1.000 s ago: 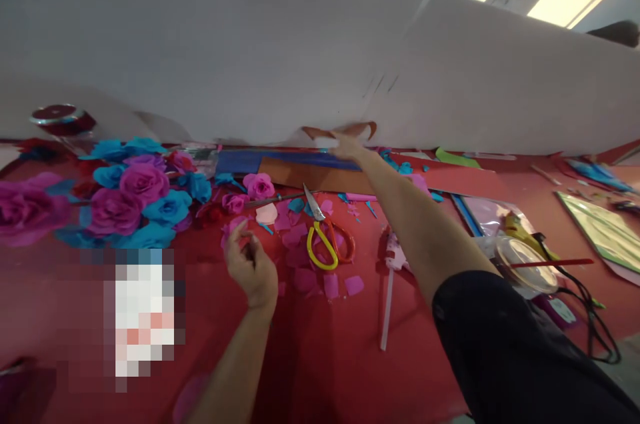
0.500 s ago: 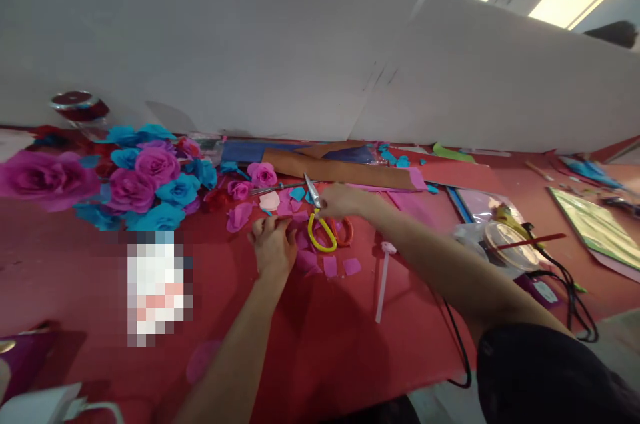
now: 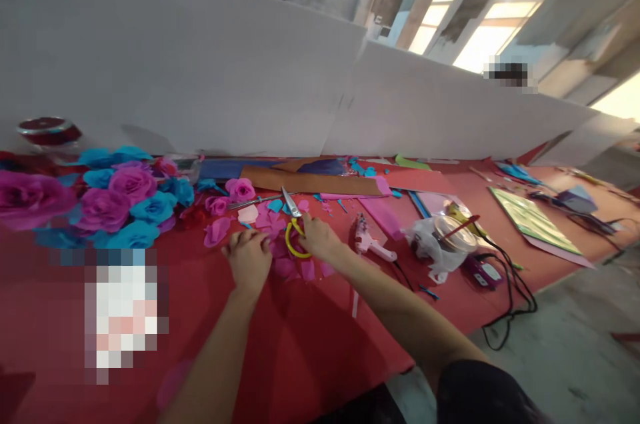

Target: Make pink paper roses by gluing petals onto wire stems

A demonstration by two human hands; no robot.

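Observation:
My right hand (image 3: 320,239) has its fingers closed at the pivot of a pair of scissors (image 3: 298,252), which lies among the petals with its blades pointing away. One yellow handle loop shows; my hand covers the other. Beside it on the left, my left hand (image 3: 250,261) rests palm down on the table, fingers bent and a little apart, at the edge of loose magenta petals (image 3: 286,269). A pale pink petal (image 3: 248,214) and a blue petal (image 3: 275,206) lie just beyond. Behind these is a small pink paper rose (image 3: 241,190).
Pink and blue paper flowers (image 3: 133,181) crowd the left of the red table (image 3: 300,351). Brown paper (image 3: 315,182) lies at the back against a white partition (image 3: 210,77). To the right are a pink glue gun (image 3: 370,244), a lidded tub (image 3: 455,234) and black cables (image 3: 510,301).
The view has tilted up and turned right, bringing the glue gun into sight. My right hand now covers the scissors' orange loop, and the scissors keep their place among the petals.

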